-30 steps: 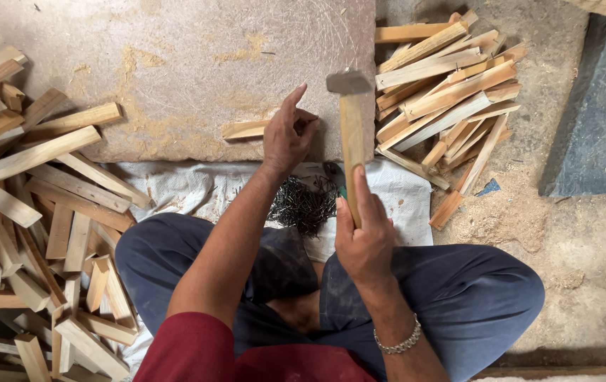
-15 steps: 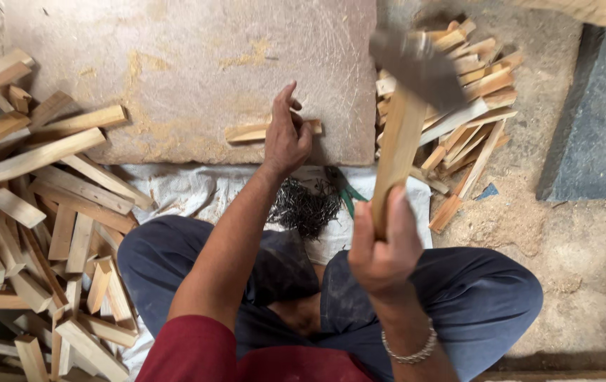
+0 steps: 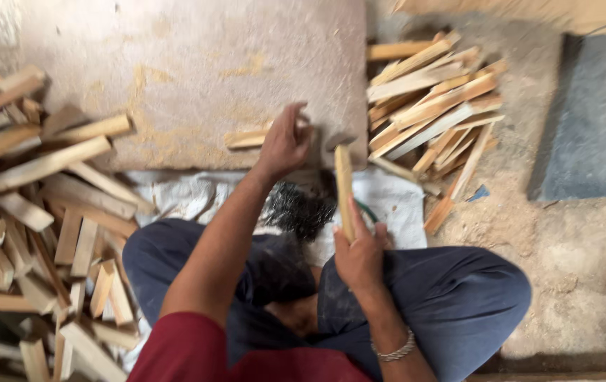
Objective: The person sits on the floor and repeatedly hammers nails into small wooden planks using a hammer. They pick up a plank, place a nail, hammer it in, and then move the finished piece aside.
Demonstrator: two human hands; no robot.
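- We see the hammer (image 3: 344, 185) gripped by its wooden handle in the right hand (image 3: 359, 255); fingers wrapped fully shut around the lower end of the handle.
- Handle stands nearly upright in frame, above the lap; its head end sits at the stone slab's near edge, too blurred to make out.
- Left hand (image 3: 285, 141) is out over the slab edge, fingers curled down onto a small wood piece (image 3: 250, 139) lying flat on the slab; whether it pinches or just presses, we cannot tell.
- Stone slab (image 3: 175, 71) is flat, pale, and fills the upper middle.
- Dark tangled clump (image 3: 301, 209) lies on the white sack (image 3: 395, 201) between slab and knees, just left of the hammer handle.
- Stack of split sticks (image 3: 430, 99) sits right of the slab, roughly parallel, well apart from both hands.
- Bigger loose heap of wood pieces (image 3: 34, 212) covers the ground on the left, reaching the left knee.
- Bracelet (image 3: 395, 350) on the right wrist.
- Grey mat (image 3: 596, 120) at far right on the dirt floor.
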